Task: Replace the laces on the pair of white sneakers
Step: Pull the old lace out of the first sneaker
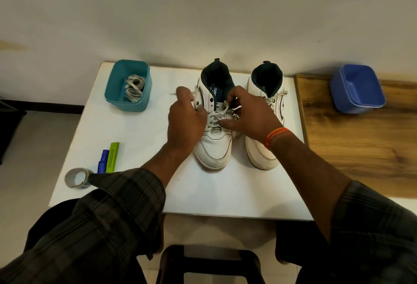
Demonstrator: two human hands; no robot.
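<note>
Two white sneakers stand side by side on the white table [135, 139], toes toward me. My left hand [185, 114] grips one end of the left sneaker's [214, 148] lace, whose tip sticks out to the left. My right hand [246, 112] pinches the same lace [216, 118] near the upper eyelets, and its thumb lies along the crossings. The right sneaker [261, 155] stays laced and tied. Spare white laces [134, 87] lie coiled in a teal tub [112, 89].
A blue tub [356, 89] sits on the wooden surface [361, 148] to the right. A blue marker [102, 160], a green cutter [112, 156] and a tape roll [76, 177] lie at the table's front left. A dark stool [212, 261] stands below.
</note>
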